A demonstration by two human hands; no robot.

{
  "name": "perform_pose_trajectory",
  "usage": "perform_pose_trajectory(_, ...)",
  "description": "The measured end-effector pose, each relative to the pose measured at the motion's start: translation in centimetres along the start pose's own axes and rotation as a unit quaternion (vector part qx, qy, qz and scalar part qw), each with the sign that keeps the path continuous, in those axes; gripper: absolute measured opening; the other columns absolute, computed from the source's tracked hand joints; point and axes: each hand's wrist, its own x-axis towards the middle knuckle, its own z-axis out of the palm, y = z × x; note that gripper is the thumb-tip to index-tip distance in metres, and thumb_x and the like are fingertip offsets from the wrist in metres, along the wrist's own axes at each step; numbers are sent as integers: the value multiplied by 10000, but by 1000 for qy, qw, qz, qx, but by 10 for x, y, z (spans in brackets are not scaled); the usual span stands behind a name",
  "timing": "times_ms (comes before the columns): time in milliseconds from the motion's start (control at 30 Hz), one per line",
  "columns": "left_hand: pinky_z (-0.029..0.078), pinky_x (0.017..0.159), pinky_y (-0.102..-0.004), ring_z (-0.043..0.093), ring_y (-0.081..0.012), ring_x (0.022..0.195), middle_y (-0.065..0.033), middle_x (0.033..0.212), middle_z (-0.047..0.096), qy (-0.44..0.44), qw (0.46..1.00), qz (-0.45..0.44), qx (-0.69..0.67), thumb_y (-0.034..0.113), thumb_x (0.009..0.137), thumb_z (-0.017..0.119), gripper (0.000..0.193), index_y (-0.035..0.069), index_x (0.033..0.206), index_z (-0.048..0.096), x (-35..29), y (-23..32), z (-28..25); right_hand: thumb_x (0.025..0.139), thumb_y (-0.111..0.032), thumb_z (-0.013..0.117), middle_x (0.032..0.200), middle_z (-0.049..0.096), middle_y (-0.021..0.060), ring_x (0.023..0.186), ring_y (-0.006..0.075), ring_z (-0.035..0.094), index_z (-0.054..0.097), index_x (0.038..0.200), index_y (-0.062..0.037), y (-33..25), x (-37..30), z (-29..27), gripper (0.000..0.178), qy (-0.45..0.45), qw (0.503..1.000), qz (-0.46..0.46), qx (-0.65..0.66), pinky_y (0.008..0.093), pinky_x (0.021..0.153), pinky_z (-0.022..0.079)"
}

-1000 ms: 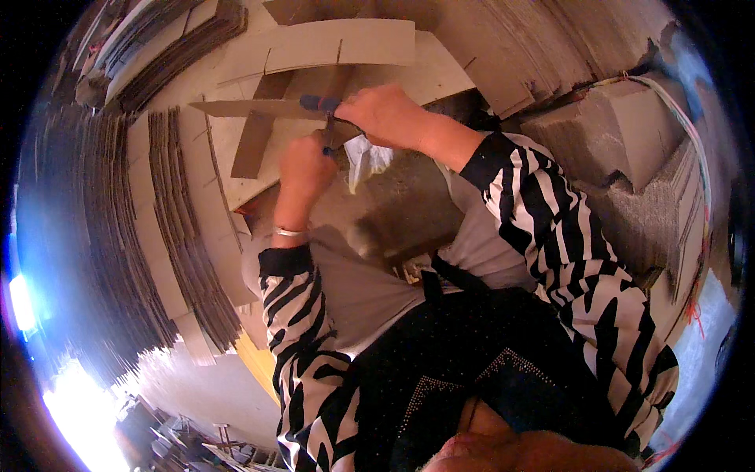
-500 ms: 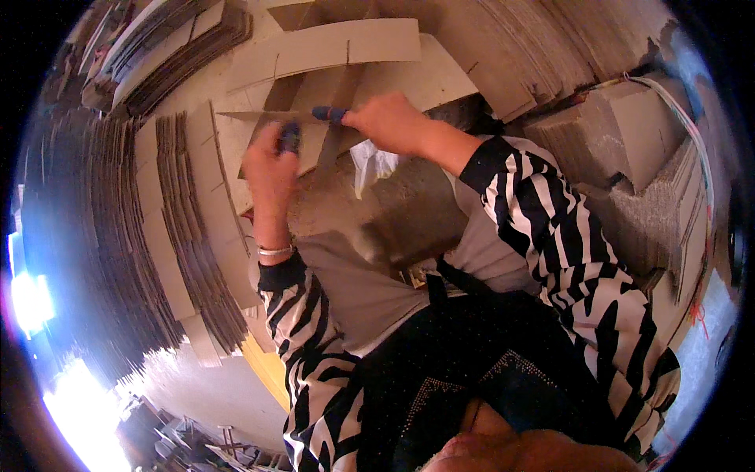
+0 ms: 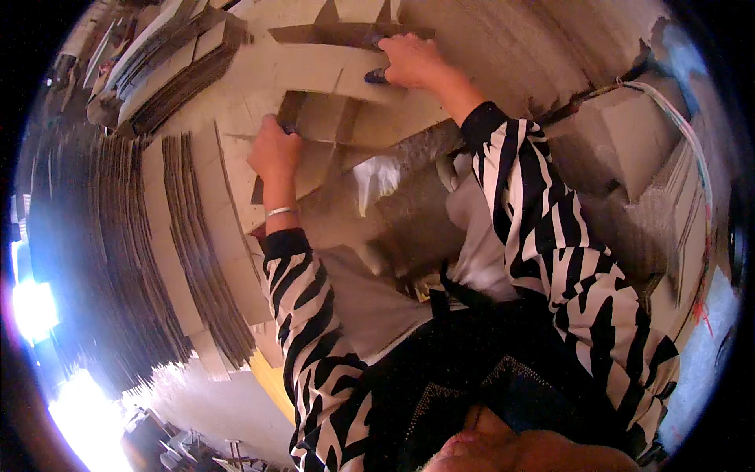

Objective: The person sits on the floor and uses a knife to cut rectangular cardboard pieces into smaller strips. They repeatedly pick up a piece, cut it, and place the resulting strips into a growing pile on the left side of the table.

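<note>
My left hand [image 3: 275,153] pinches the left end of a slotted cardboard strip [image 3: 318,144], with a dark blue cover on a fingertip. Brown cross pieces [image 3: 344,119] stand against this strip, forming part of a divider grid. Farther off and to the right, my right hand [image 3: 417,64] is stretched out. Its fingertips touch the right part of another cardboard divider [image 3: 314,35] with upright cross pieces. The blue-covered thumb is spread away from the fingers, and I see nothing between them.
Tall stacks of cardboard strips [image 3: 126,244] fill the left side. More cardboard bundles [image 3: 185,75] lie at the far left. Cardboard stacks [image 3: 621,141] stand at the right, beside a pale cord [image 3: 668,98]. White plastic [image 3: 376,179] hangs below the work surface.
My right hand has left the near strip and moved away and to the right, to the far divider. My left hand stays on the near strip. The pale upright slotted strip no longer stands up.
</note>
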Motion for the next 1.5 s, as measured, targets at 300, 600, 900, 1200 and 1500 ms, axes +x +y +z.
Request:
perform_pose_trajectory(300, 515, 731, -481, 649, -354, 927, -163, 970, 684, -49, 998, 4, 39, 152, 790, 584, 344, 80, 1127, 571, -1, -31, 3, 815, -364, 688, 921, 671, 170, 793, 299, 643, 627, 1071, -28, 27, 18, 6, 427, 38, 968, 56, 240, 394, 729, 505)
perform_pose_trajectory(600, 509, 745, -476, 642, -372, 912, -172, 979, 680, -22, 999, 21, -37, 130, 787, 542, 374, 119, 1159, 582, -4, -65, 19, 762, -148, 603, 911, 640, 218, 898, 419, 607, 596, 987, -36, -4, -4, -34, 252, 179, 943, -3, 282, 475, 768, 467)
perform_pose_trajectory(900, 496, 737, -502, 636, -396, 891, -186, 939, 677, -22, 998, 28, -54, 111, 796, 507, 335, 105, 1121, 591, 3, -45, 26, 786, -117, 626, 852, 611, 203, 833, 410, 590, 554, 978, -43, -3, -30, -28, 218, 96, 974, -154, 134, 477, 700, 462)
perform_pose_trajectory(1200, 490, 737, -512, 630, -415, 893, -191, 928, 672, -34, 999, -21, 14, 107, 796, 501, 220, 69, 999, 578, -2, -62, 29, 731, -44, 623, 822, 650, 121, 821, 356, 637, 602, 1017, -111, -44, -52, 25, 295, -32, 977, -202, 66, 464, 673, 490)
perform_pose_trajectory(1500, 492, 787, -484, 629, -405, 931, -200, 972, 665, 156, 981, 84, -74, 186, 808, 573, 374, 82, 1167, 579, 4, -85, 30, 775, -173, 589, 911, 662, 149, 886, 366, 651, 653, 1048, -138, 11, -26, 6, 282, 225, 961, -148, 57, 492, 762, 508)
